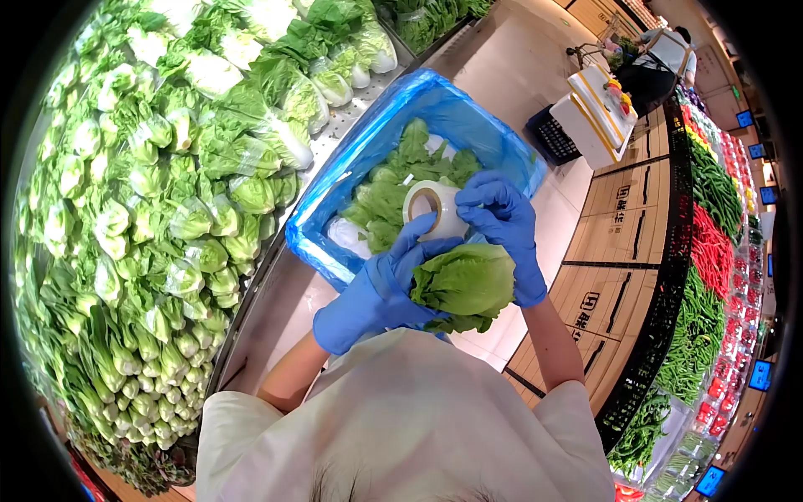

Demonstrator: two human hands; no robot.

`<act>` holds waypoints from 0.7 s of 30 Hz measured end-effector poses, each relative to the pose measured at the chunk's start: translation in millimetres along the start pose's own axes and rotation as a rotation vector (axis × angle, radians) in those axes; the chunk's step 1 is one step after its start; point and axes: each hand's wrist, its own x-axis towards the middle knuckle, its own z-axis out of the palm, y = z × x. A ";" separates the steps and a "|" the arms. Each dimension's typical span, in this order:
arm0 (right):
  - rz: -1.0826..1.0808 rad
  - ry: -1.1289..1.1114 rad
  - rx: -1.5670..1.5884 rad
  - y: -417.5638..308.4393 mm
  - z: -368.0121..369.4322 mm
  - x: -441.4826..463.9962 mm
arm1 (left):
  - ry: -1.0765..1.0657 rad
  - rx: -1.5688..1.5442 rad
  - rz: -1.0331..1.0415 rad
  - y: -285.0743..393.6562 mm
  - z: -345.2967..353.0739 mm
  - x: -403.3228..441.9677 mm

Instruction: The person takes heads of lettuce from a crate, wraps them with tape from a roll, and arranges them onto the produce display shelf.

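Both hands wear blue gloves. My left hand (381, 289) is wrapped round the left side of a green lettuce head (465, 284), its thumb reaching up to a white roll of tape or film (437, 211). At the roll's right side is my right hand (500, 219), its fingertips pinched together at the roll's edge; any film between them is too clear to make out. Beyond the hands, a crate lined with blue plastic (493, 125) holds more leafy lettuce (378, 199).
A sloped display of cabbages and leafy greens (167, 192) runs along the left. On the right, a wood-fronted stand bears green and red peppers (711, 251). White foam boxes (594, 117) and a dark basket (552, 136) stand at the upper right, near another person (661, 71).
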 end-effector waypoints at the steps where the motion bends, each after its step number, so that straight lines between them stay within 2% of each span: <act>1: -0.017 -0.026 -0.020 2.1 -0.7 3.0 | 0.000 0.012 -0.002 -0.8 -0.9 -0.7; 2: -0.016 -0.031 -0.017 7.4 -2.3 7.2 | 0.002 0.018 -0.005 -1.0 -1.8 -1.4; 4: -0.236 -0.171 -0.204 22.2 -7.3 17.2 | 0.020 0.001 -0.006 -1.1 -3.9 -2.3; 8: -0.200 -0.295 -0.317 27.0 -11.4 25.2 | 0.058 -0.125 -0.020 -7.4 -7.7 -6.2; 9: 0.035 -0.292 -0.234 15.8 -9.6 26.3 | 0.058 -0.123 -0.021 -10.3 -8.0 -8.3; 10: 0.270 -0.286 -0.148 8.0 -8.5 27.7 | 0.018 -0.249 -0.107 -13.5 -7.9 -10.7; 11: 0.269 -0.288 -0.147 5.2 -7.9 29.6 | -0.022 -0.374 -0.193 -14.9 -8.7 -11.9; 14: 0.360 -0.286 -0.110 3.7 -6.2 32.3 | -0.071 -0.537 -0.233 -12.7 -13.8 -11.4; 17: 0.412 -0.227 -0.032 8.6 -4.2 33.5 | -0.151 -0.518 -0.212 -22.8 -14.4 -12.1; 19: 0.539 -0.181 0.171 14.2 -8.1 36.5 | -0.168 -0.549 -0.219 -24.9 -14.3 -11.3; 21: 0.568 -0.204 0.180 26.1 -14.1 36.0 | -0.186 -0.580 -0.226 -26.3 -13.2 -10.5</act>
